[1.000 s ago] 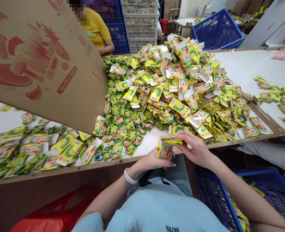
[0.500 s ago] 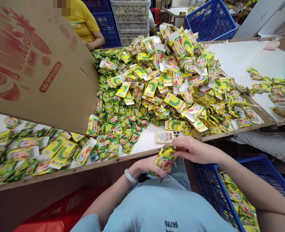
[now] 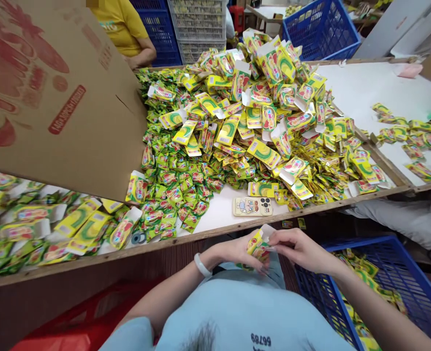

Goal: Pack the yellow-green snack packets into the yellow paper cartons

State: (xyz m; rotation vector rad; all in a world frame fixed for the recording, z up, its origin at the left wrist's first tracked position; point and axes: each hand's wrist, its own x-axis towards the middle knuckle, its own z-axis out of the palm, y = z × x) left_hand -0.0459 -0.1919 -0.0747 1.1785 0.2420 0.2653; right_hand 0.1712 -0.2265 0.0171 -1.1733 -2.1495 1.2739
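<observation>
My left hand (image 3: 237,252), with a white band at the wrist, is wrapped round a small yellow candy box (image 3: 257,246) in front of my body, just below the table's edge. At the top of that box a white flap stands up. The fingers of my right hand (image 3: 303,248) are closed on this flap end. Beyond my hands, a phone in a cream case (image 3: 252,206) lies on the white tabletop. Behind it rises a heap of yellow candy boxes (image 3: 263,153), many with raised white flaps, among small green sachets (image 3: 173,178).
A large cardboard carton (image 3: 91,146) stands tilted at the left. Near my right arm is a blue crate (image 3: 416,278) holding yellow packs. Another blue crate (image 3: 321,31) sits behind the heap. Someone in a yellow shirt (image 3: 122,29) is across the table. A wooden rim (image 3: 218,230) edges the tabletop.
My right hand has shifted slightly right and lower, and now grips the box's flap end. The white flap has come into view. Both hands and the box sit a little further right.
</observation>
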